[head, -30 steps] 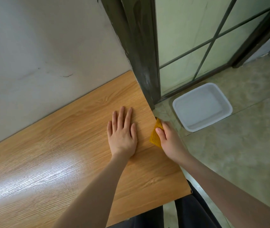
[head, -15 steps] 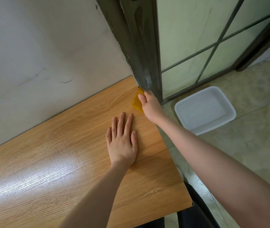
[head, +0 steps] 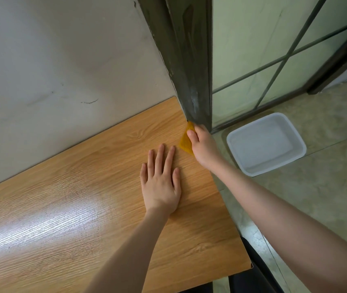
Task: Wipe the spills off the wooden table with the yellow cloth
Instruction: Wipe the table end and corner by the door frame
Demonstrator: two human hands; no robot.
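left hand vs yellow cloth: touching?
Apart. The head view shows bare wooden table between the flat left hand and the folded yellow cloth, which the right hand grips at the table's right edge.

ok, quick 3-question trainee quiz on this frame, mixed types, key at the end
1. True or false: the left hand lies flat on the wooden table.
2. What does the right hand hold? A) yellow cloth B) sponge C) nothing
3. Fill in: the white tub sits on the ____.

Key: 1 true; 2 A; 3 floor.
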